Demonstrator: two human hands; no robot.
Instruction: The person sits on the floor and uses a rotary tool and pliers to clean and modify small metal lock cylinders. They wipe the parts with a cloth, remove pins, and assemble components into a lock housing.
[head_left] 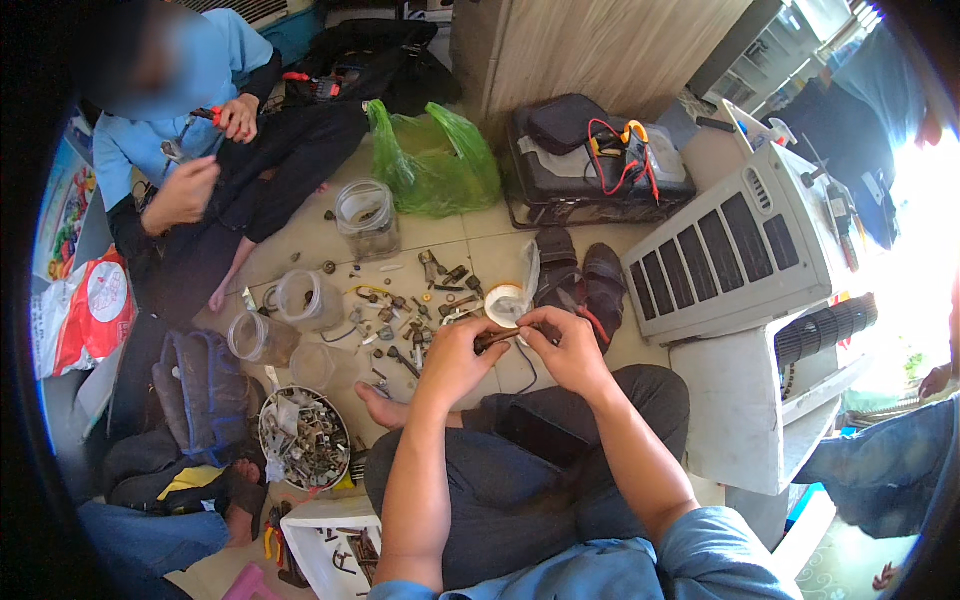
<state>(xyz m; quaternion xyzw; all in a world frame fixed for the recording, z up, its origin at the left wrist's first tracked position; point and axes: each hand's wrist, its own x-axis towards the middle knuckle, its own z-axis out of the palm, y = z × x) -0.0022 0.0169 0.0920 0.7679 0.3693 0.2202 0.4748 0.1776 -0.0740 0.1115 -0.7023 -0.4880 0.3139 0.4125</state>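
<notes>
Above my crossed legs, my left hand [462, 358] is closed around a small, dark brown, rod-like part [494, 341], whose exact kind is too small to tell. My right hand [566, 350] meets it, thumb and fingers pinched at the part's other end. Just beyond the fingertips sits a white round tub [507, 304] with a clear plastic bag in it. Loose small metal and plastic parts [405, 318] lie scattered on the tiles left of my hands. A dark cable [528, 372] hangs below the right hand.
Clear plastic jars [262, 338] and a bowl heaped with small parts [304, 438] stand to the left. Farther off are a green bag [436, 165], a black toolbox [600, 185] and sandals [603, 282]. White appliance casings [735, 250] rise at right. A co-worker [190, 130] holds red-handled pliers.
</notes>
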